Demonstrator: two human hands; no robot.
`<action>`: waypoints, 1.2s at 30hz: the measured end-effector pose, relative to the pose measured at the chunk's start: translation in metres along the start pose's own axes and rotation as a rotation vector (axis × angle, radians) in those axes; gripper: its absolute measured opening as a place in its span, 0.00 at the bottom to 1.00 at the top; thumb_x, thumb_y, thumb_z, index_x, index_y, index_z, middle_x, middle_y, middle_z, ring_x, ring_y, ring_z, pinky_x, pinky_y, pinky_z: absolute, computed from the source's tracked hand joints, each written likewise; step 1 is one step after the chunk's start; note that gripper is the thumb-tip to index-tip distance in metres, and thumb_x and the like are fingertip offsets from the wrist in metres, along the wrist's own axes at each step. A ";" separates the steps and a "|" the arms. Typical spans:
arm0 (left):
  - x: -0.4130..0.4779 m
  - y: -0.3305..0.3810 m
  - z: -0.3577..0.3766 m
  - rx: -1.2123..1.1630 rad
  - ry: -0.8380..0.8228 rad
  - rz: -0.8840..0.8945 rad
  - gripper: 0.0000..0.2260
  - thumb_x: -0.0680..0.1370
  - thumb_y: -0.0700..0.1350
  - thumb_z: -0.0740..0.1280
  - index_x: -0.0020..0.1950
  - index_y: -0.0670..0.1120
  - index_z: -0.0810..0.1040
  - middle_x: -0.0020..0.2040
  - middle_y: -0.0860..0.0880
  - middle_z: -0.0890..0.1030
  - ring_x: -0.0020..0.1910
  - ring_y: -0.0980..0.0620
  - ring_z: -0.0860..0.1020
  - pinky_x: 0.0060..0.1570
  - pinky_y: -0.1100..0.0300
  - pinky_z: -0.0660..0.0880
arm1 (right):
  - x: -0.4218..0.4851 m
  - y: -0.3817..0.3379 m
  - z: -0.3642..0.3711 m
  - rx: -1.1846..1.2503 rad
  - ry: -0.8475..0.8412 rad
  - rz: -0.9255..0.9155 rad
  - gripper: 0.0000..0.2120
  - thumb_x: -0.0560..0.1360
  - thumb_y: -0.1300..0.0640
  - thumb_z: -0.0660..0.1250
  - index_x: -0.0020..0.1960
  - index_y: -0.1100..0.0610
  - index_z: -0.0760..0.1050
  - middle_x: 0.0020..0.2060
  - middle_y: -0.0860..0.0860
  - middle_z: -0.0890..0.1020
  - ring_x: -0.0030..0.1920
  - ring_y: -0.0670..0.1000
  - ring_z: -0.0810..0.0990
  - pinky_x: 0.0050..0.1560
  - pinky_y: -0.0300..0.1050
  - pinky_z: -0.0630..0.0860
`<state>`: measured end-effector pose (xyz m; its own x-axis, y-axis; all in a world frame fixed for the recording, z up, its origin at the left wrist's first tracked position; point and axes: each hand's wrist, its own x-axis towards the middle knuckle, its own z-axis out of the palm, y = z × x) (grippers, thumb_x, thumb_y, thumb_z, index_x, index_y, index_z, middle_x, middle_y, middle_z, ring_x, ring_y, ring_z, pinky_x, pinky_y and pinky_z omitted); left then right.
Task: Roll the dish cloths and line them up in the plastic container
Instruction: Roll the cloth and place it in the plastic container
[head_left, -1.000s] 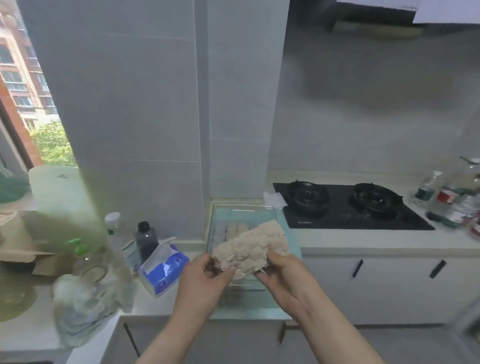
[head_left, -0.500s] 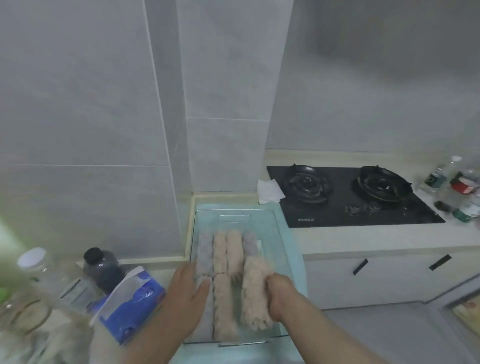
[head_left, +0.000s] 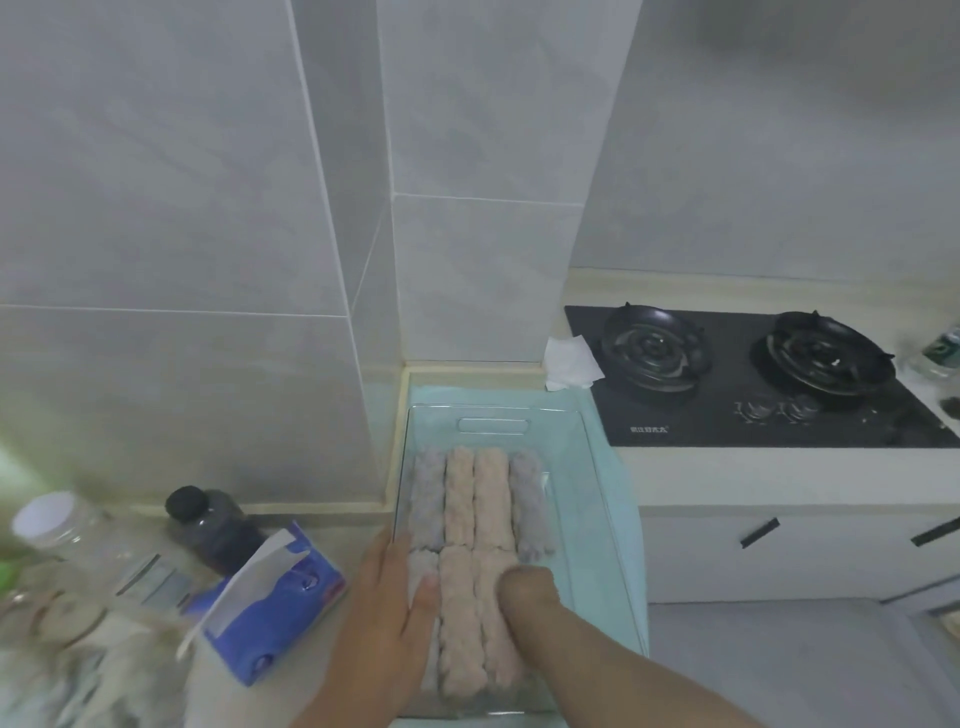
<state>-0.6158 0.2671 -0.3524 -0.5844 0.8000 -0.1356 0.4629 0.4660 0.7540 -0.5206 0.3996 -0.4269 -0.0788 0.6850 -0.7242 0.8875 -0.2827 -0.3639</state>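
Note:
A clear plastic container (head_left: 592, 467) lies on a pale turquoise mat on the counter. Rolled dish cloths fill it in two rows: a far row of grey and beige rolls (head_left: 475, 496) and a near row of beige rolls (head_left: 460, 623). My left hand (head_left: 392, 613) lies flat with straight fingers over the leftmost near roll, at the container's left wall. My right hand (head_left: 527, 587) is curled knuckles-up on the rightmost near roll; its fingers are hidden, so whether they grip the roll I cannot tell.
A blue tissue pack (head_left: 270, 608), a dark bottle (head_left: 208, 525) and a clear jar (head_left: 57, 525) stand left of the container. A black two-burner hob (head_left: 753, 379) is on the right, with white paper (head_left: 571, 364) at its corner. A tiled pillar rises behind.
A second ago both hands held a beige cloth above the container. It now lies as a roll in the near row, and both hands have come down onto the rolls.

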 end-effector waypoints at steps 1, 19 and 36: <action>-0.001 -0.001 0.000 -0.003 -0.003 -0.005 0.24 0.82 0.52 0.53 0.77 0.52 0.53 0.78 0.53 0.50 0.76 0.56 0.51 0.65 0.69 0.45 | -0.003 -0.002 -0.004 -0.064 0.047 0.014 0.19 0.80 0.56 0.53 0.69 0.59 0.67 0.68 0.56 0.71 0.67 0.55 0.70 0.63 0.43 0.69; 0.000 -0.008 0.003 -0.023 -0.025 -0.009 0.22 0.82 0.53 0.51 0.75 0.51 0.58 0.78 0.52 0.54 0.75 0.53 0.56 0.72 0.60 0.55 | -0.035 -0.008 -0.008 0.551 -0.370 0.060 0.14 0.74 0.61 0.55 0.51 0.59 0.78 0.45 0.59 0.84 0.47 0.58 0.83 0.48 0.52 0.82; -0.001 -0.013 0.004 -0.084 -0.030 0.003 0.26 0.81 0.56 0.50 0.79 0.51 0.49 0.78 0.53 0.54 0.76 0.55 0.53 0.75 0.55 0.53 | -0.067 -0.017 -0.020 0.389 -0.385 0.159 0.19 0.72 0.49 0.58 0.51 0.60 0.79 0.44 0.58 0.84 0.44 0.56 0.82 0.48 0.49 0.80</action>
<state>-0.6188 0.2615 -0.3647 -0.5622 0.8130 -0.1515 0.4067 0.4314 0.8053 -0.5213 0.3715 -0.3607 -0.1819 0.3401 -0.9226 0.6753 -0.6388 -0.3687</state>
